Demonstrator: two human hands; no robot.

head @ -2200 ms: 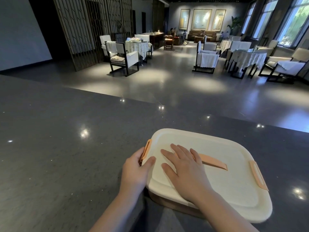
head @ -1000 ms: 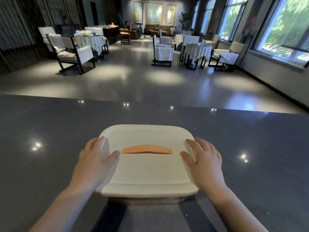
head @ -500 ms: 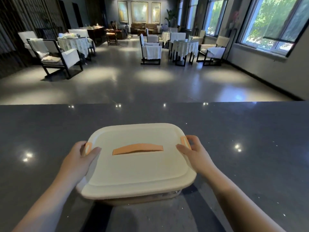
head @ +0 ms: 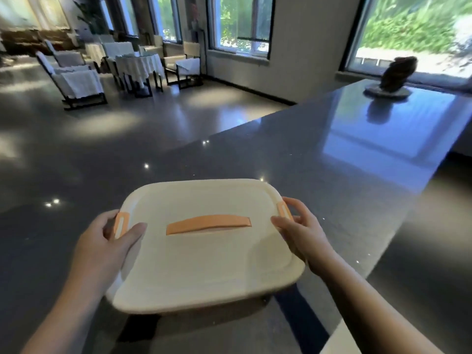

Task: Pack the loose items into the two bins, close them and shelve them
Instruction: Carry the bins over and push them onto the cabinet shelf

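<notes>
Gripping the closed cream bin [head: 204, 254] at 9 and 3 o'clock — left hand [head: 102, 244], right hand [head: 304, 233], fingers curled over orange latches. Dark tabletop [head: 319, 169] open toward 1 o'clock — far edge near.

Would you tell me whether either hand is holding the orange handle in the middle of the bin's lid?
No, the orange handle lies untouched while the left hand and right hand grip the lid's side edges.

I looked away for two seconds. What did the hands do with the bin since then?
The right hand left the lid's middle for the right clasp. Both hands now grip the bin at its ends, the left hand around the left clasp, thumbs on the lid. The bin may be lifted off the counter. Lid on, handle flat.
</notes>
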